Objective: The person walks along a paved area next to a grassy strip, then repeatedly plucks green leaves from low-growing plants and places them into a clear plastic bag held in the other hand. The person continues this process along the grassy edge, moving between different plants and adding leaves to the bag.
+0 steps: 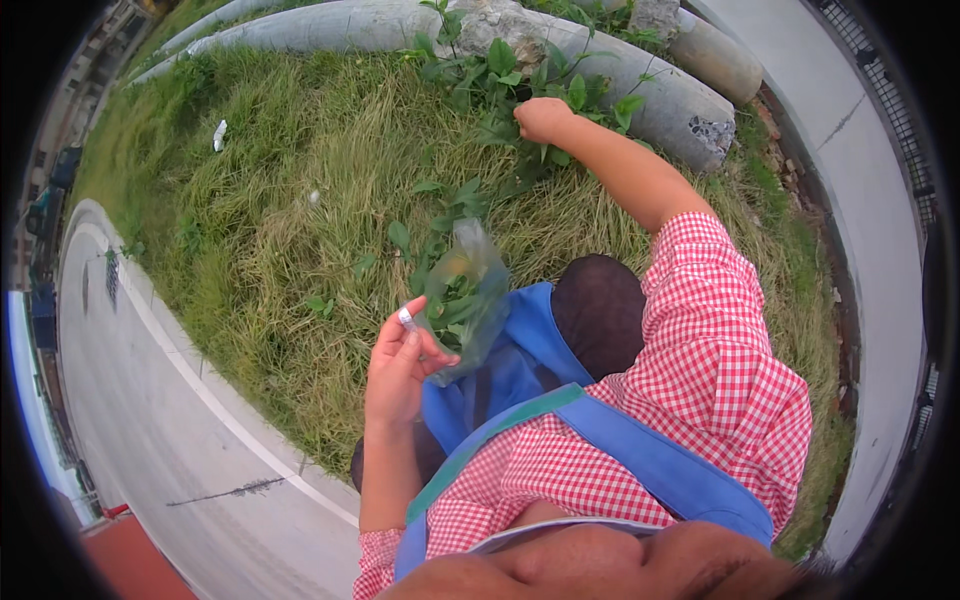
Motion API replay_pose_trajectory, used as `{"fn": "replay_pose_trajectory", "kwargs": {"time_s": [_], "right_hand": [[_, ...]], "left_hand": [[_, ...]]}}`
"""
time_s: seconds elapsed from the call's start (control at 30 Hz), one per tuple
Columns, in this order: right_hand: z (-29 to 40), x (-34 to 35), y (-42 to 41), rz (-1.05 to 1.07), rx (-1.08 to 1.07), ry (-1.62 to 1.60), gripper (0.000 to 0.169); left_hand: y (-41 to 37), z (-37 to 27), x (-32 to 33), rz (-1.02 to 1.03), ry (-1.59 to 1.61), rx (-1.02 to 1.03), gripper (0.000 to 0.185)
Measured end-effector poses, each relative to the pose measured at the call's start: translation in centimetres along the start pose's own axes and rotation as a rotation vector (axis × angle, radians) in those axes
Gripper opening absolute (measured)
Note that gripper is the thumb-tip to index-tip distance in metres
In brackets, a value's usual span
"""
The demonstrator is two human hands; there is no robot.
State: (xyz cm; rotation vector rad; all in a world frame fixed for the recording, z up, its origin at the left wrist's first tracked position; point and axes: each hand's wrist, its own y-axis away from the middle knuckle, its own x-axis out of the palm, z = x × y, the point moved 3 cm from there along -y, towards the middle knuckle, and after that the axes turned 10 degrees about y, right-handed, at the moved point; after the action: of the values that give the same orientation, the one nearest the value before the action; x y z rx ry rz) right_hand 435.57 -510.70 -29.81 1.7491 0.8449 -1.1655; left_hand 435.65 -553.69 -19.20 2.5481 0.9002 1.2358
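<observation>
My left hand (405, 349) holds the rim of a clear plastic bag (480, 330) between its fingers; a white band wraps one finger. Green leaves (456, 300) lie inside the bag, which rests against the blue apron over my lap. My right arm reaches forward, and my right hand (544, 120) is closed among the stems of a leafy green plant (501, 71) beside a concrete pole. What its fingers pinch is hidden by the hand and foliage. More leafy stems (469, 196) stand in the grass just beyond the bag.
A thick concrete pole (337, 28) crosses the grass ahead, its broken end (712, 135) at the right. A rough concrete lump (495, 34) adjoins it. White litter (220, 136) lies in the grass. Paved roadway (150, 390) curves at left; another paved strip (862, 187) runs at right.
</observation>
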Motion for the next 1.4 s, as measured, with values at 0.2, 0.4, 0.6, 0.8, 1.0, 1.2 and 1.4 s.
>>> {"fn": "replay_pose_trajectory", "kwargs": {"time_s": [0.2,0.4,0.6,0.8,1.0,1.2,1.4], "right_hand": [[-2.5,-7.8,3.5,-0.566,-0.051,-1.011,0.02],[-7.1,0.9,14.1,-0.337,0.175,-1.987,0.017],[-1.7,14.5,13.7,0.071,0.566,-1.714,0.031],[-2.4,17.9,6.3,-0.032,1.276,-1.727,0.027],[0.6,19.2,3.0,-0.308,1.723,-2.341,0.034],[0.8,20.8,2.4,-0.552,1.814,-2.686,0.049],[-0.4,21.8,2.0,-0.624,1.659,-2.944,0.042]], "left_hand": [[0.0,-0.2,-0.8,0.025,0.01,-0.031,0.043],[-1.0,-0.2,-0.8,0.078,-0.013,-0.041,0.043],[-1.3,0.2,-1.0,0.059,-0.028,-0.058,0.044],[-1.2,1.4,-0.7,0.034,-0.043,-0.091,0.044],[-0.7,1.9,-0.6,-0.057,-0.062,-0.092,0.044],[-1.2,2.6,0.2,-0.055,-0.048,-0.102,0.045],[-1.7,2.9,0.8,-0.031,-0.033,-0.108,0.045]]}}
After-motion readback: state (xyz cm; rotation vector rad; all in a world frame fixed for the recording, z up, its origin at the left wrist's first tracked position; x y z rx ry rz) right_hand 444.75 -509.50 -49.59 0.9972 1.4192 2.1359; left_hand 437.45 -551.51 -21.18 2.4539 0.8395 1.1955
